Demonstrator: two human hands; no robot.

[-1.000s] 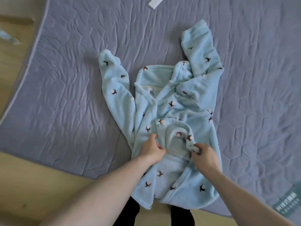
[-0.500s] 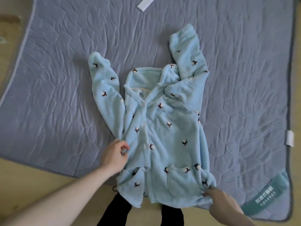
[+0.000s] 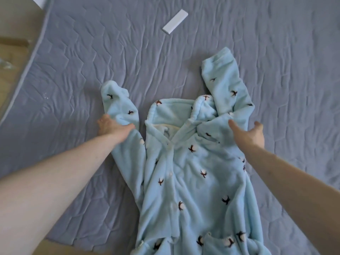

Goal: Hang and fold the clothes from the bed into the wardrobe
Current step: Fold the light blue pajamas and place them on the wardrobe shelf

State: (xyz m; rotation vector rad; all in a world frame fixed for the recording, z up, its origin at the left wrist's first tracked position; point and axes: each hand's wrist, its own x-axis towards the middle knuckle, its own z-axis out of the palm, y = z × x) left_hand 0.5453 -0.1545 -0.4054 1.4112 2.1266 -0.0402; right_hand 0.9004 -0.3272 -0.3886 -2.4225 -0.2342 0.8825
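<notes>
A light blue fleece pyjama top (image 3: 193, 173) with small dark and white flower prints lies face up on the grey quilted bed (image 3: 73, 74), collar away from me. Its left sleeve points up and left, and its right sleeve is bent upward. My left hand (image 3: 112, 127) grips the left sleeve near its cuff. Over the top's right shoulder hovers my right hand (image 3: 248, 135), fingers spread, holding nothing.
A flat white rectangular object (image 3: 175, 22) lies on the bed beyond the garment. The bed's left edge (image 3: 29, 57) runs diagonally, with wooden floor (image 3: 11, 57) beside it. A strip of floor shows at the bottom left.
Both hands left the hem and moved up the garment. The left hand has taken hold of the left sleeve, and the right hand let go and reached toward the right shoulder. The view came closer.
</notes>
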